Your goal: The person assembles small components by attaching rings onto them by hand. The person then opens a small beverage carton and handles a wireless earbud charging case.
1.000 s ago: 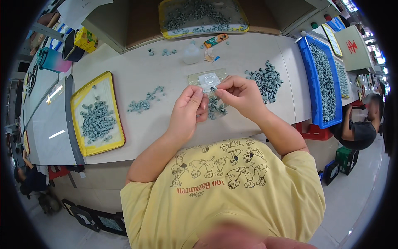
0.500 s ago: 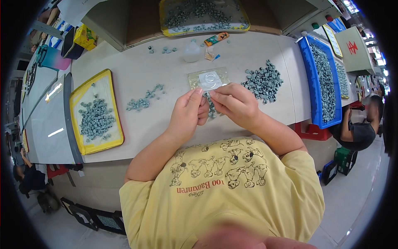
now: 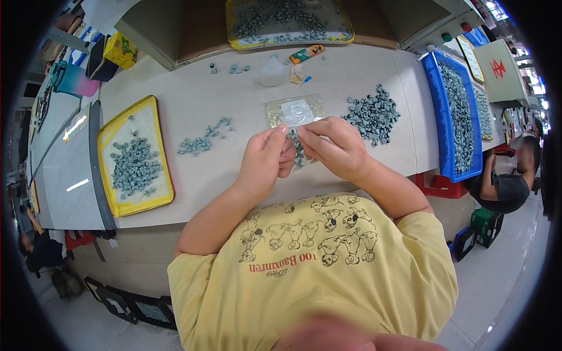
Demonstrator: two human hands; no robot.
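Note:
My left hand [image 3: 265,155] and my right hand [image 3: 336,147] meet above the table, close to its front edge. Thumb and fingers are pinched together on both, with the fingertips nearly touching. Whatever they grip is too small and too covered to make out. Small grey-green pieces [image 3: 298,153] show in the gap between the hands, partly hidden by the fingers. Just beyond the fingertips lies a flat yellowish pad [image 3: 314,104], bearing a white sheet and a clear round dish [image 3: 298,109].
Loose grey-green pieces form a heap [image 3: 374,114] on the right and a smaller cluster [image 3: 199,143] on the left. A yellow-rimmed tray [image 3: 170,178] stands further left, a blue crate [image 3: 446,140] at right. Behind are a translucent bottle [image 3: 271,73] and an orange packet [image 3: 307,54].
My right fingers have shifted very slightly at the pinch. Otherwise both hands stay in the same place, and nothing on the table has visibly moved.

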